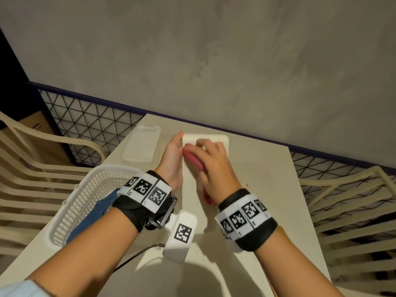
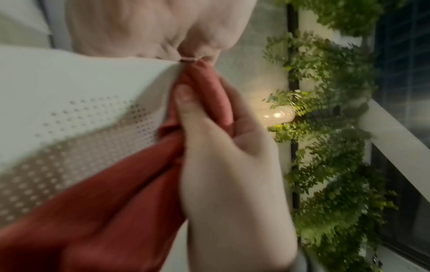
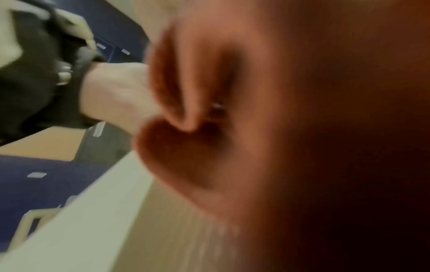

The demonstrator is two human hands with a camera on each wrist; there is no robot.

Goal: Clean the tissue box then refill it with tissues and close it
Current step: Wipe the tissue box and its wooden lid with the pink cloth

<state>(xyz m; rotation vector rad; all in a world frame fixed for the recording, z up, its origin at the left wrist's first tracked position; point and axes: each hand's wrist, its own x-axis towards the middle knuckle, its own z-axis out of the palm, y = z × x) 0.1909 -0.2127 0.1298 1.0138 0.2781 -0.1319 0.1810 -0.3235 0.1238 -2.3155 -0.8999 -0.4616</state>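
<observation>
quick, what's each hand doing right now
Left hand: open, fingers straight, steadying the left side of the tissue box.
Right hand: holding the red cloth, wiping the box with it.

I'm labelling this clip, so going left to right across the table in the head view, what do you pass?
white basket → clear tissue pack → left hand → red cloth under the right hand, on the tissue box.
</observation>
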